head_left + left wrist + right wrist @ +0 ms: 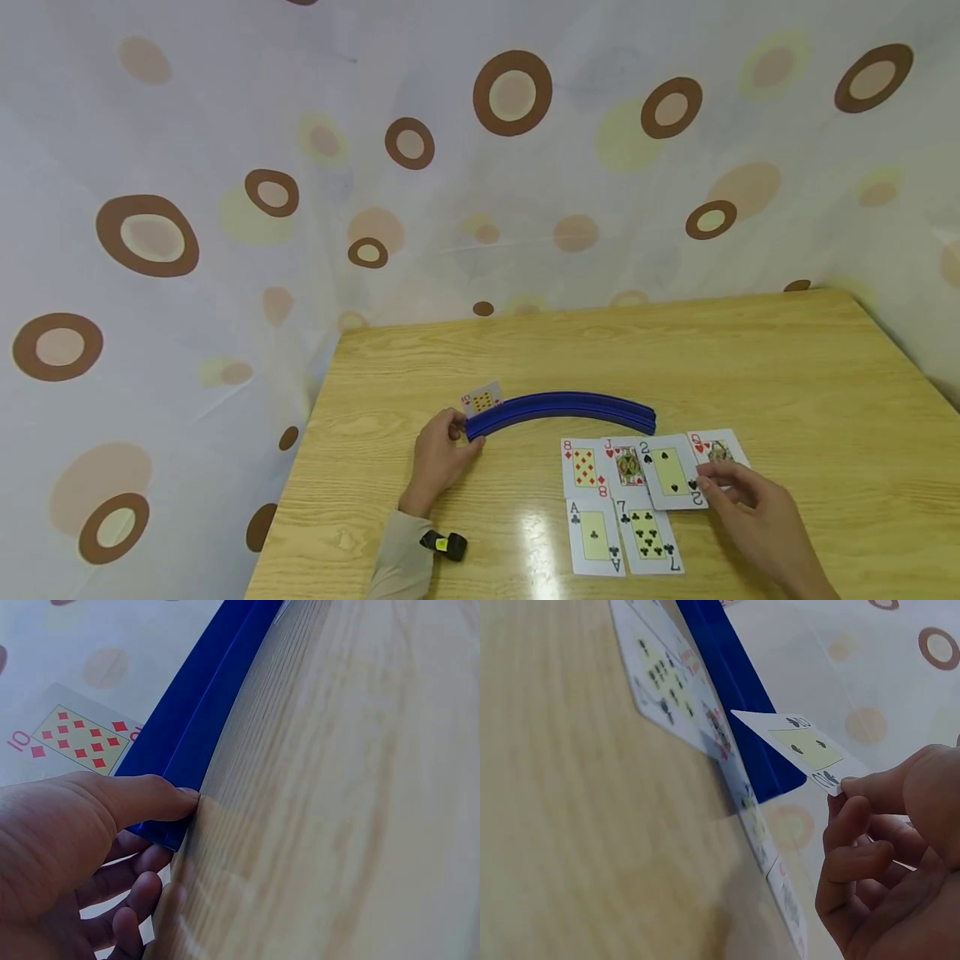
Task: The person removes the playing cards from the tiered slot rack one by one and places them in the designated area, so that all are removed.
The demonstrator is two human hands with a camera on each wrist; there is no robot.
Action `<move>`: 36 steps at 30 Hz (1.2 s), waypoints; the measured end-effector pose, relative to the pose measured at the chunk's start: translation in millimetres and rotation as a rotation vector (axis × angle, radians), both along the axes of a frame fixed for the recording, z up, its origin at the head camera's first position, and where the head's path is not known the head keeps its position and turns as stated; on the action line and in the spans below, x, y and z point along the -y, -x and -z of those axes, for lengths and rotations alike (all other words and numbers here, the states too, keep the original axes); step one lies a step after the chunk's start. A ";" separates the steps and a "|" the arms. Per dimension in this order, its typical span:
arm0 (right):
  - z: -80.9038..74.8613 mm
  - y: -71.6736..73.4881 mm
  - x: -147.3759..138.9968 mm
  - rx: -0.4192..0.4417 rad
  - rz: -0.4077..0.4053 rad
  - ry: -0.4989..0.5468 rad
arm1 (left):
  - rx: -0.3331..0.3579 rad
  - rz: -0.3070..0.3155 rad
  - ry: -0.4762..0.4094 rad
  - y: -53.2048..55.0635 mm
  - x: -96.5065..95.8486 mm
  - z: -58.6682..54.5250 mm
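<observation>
A curved blue card holder (562, 407) stands on the table. My left hand (441, 454) pinches its left end, thumb (161, 799) on the near face and fingers partly hidden behind. Upright in that end is a ten of diamonds (482, 400). Between thumb and fingertips, my right hand (761, 512) grips a two of spades (672, 472) by its corner. The right wrist view shows this two of spades (810, 746) tilted and raised off the table. Beneath and beside it lie a jack of hearts (625, 465) and a queen of hearts (720, 450), both partly covered.
Face up on the wooden table (420, 358) lie an eight of diamonds (582, 468), an ace of clubs (593, 537) and a seven of clubs (648, 537). A black strap (444, 545) sits at the left sleeve. Behind the table hangs a spotted cloth (450, 208).
</observation>
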State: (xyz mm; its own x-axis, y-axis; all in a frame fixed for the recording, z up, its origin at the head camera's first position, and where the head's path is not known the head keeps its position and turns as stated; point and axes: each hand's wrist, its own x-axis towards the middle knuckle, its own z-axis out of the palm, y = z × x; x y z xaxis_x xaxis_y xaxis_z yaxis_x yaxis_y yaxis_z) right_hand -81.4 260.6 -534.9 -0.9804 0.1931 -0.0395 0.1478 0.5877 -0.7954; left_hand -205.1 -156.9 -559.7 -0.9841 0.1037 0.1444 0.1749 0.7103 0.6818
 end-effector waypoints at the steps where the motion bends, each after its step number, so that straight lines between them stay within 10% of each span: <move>1: 0.7 -2.0 -2.1 0.036 0.003 0.004 | -0.005 0.003 0.000 -0.1 -0.4 0.3; 13: 5.9 -15.6 -19.9 0.319 0.066 0.061 | 0.018 -0.005 -0.006 -2.7 -1.9 -1.9; 36: 12.8 -31.5 -23.7 0.368 0.049 0.109 | 0.005 0.002 -0.015 -2.4 -0.9 -1.3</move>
State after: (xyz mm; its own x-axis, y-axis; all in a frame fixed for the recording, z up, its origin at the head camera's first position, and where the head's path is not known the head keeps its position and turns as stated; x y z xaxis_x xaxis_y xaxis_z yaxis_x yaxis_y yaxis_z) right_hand -49.9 284.3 -547.7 -0.8865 0.2146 -0.4099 0.4609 0.4881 -0.7412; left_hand -202.7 -156.0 -558.4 -0.9846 0.1038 0.1409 0.1730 0.6996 0.6932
